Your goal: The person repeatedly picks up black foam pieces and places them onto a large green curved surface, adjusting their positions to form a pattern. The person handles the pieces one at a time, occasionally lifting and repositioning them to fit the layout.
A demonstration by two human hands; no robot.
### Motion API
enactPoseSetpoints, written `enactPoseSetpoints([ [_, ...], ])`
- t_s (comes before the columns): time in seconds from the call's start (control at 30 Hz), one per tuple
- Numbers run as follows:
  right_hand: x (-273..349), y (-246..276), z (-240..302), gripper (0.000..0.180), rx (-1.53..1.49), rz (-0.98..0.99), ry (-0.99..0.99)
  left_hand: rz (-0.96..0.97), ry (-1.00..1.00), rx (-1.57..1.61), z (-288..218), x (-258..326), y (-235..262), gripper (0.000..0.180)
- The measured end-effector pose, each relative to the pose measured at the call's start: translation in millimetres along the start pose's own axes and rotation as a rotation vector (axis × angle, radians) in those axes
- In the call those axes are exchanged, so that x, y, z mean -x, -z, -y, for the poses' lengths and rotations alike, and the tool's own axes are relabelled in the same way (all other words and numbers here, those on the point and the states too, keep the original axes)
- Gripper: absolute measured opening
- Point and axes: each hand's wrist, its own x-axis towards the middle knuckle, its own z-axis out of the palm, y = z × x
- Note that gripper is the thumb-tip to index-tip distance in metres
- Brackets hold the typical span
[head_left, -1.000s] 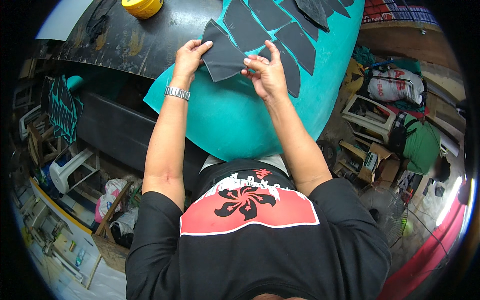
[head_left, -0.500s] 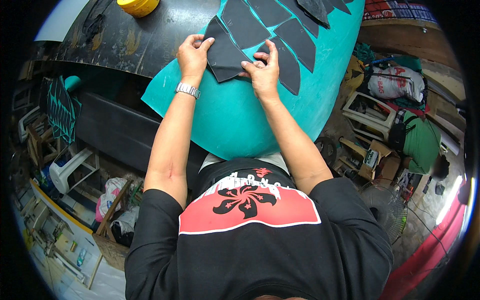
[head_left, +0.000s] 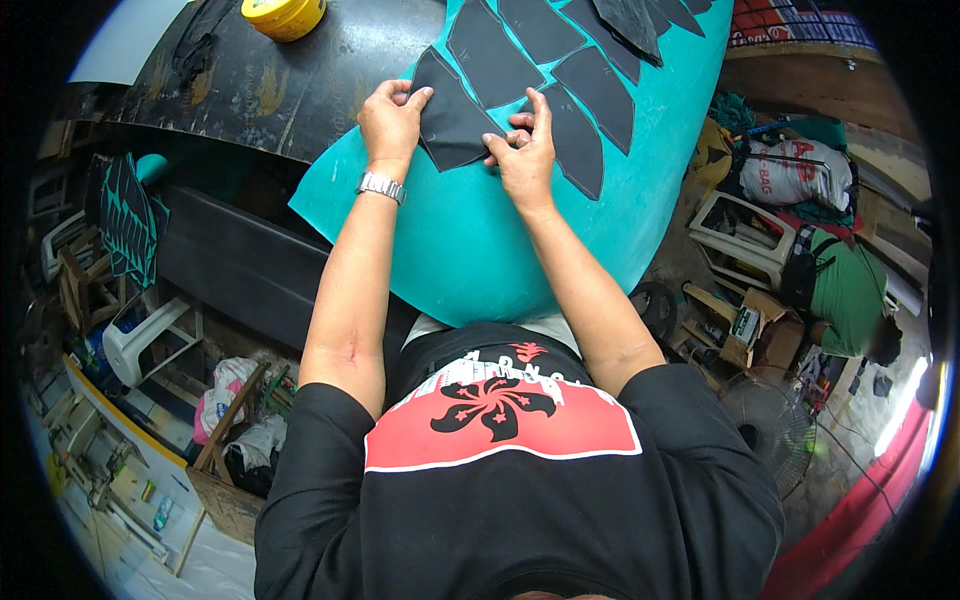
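Note:
A black, leaf-shaped flat panel (head_left: pixel 455 118) lies along the near left side of a turquoise sheet (head_left: pixel 480 250). My left hand (head_left: pixel 390 122) pinches the panel's upper left edge between thumb and fingers. At its lower right edge, my right hand (head_left: pixel 524 155) grips with the thumb on top, the index finger stretched upward and the other fingers curled; the fingertips under the edge are hidden. Similar black panels, such as one beside my right hand (head_left: pixel 577 145) and one farther up (head_left: pixel 492 55), lie on the sheet with narrow turquoise gaps between them.
A yellow tub (head_left: pixel 284 17) stands on the dark tabletop (head_left: pixel 250 90) at the far left. A small stack of black pieces (head_left: pixel 630 25) lies at the sheet's far side. On the floor are white stools (head_left: pixel 150 340) and a fan (head_left: pixel 768 425). Another person in green (head_left: pixel 845 295) is at right.
The view has shifted slightly. The panel's upper tip sits a little lower against its neighbours, and my right index finger is a bit more bent. Both hands keep their hold.

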Motion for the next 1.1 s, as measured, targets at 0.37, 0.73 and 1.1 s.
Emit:
enactPoseSetpoints([
  [0.37,-1,0,12,0.086,-0.135,0.017,0.083,0.118,0.126,0.453,11,-5,-1,0.028],
  [0.73,6,0,11,0.088,-0.094,0.042,0.139,0.128,0.118,0.457,15,-1,-1,0.027],
  [1.1,0,6,-6,0.087,-0.041,0.035,0.146,0.031,0.036,0.273,13,2,-6,0.026],
])
